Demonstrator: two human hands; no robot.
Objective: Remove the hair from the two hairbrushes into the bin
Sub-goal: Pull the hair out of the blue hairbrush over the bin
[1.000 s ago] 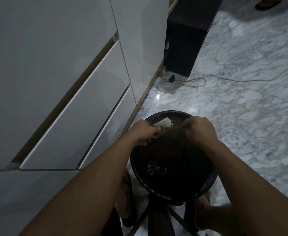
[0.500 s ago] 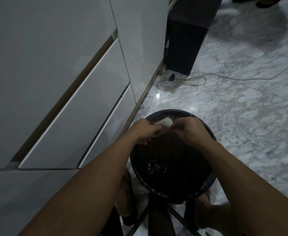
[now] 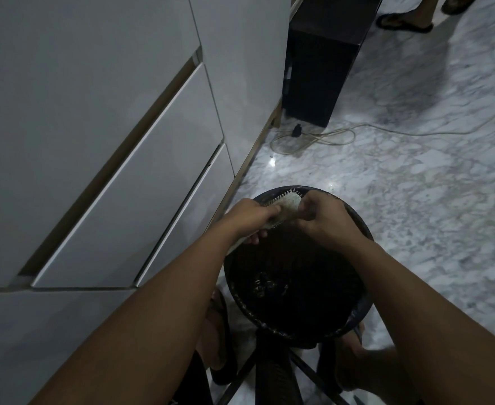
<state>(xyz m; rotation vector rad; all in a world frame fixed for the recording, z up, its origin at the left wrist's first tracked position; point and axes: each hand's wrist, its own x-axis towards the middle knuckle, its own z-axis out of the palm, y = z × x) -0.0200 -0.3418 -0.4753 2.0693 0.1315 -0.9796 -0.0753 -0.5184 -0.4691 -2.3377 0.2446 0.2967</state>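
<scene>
head view looks down at a round black bin (image 3: 357, 311) standing on a pale marble floor (image 3: 415, 200), close beside a white cabinet (image 3: 94, 141) with drawer fronts. both hands are held above the bin's far rim. the left hand (image 3: 249, 219) is wrapped tight around the handle of a pale hairbrush (image 3: 287, 204), which lies tilted with its head pointing up and to the right. the right hand (image 3: 322, 219) is at the head of the brush, its fingertips pinched together against the bristle side; whether any hair sits between them is too dim to tell. the inside of the bin is dark, with some small dark lumps near the bottom that cannot be made out. a dark box (image 3: 322, 59) stands on the floor farther off, with a pale cable (image 3: 386, 131) looping in front of it. sandalled feet (image 3: 407, 20) of another person show at the top edge.
</scene>
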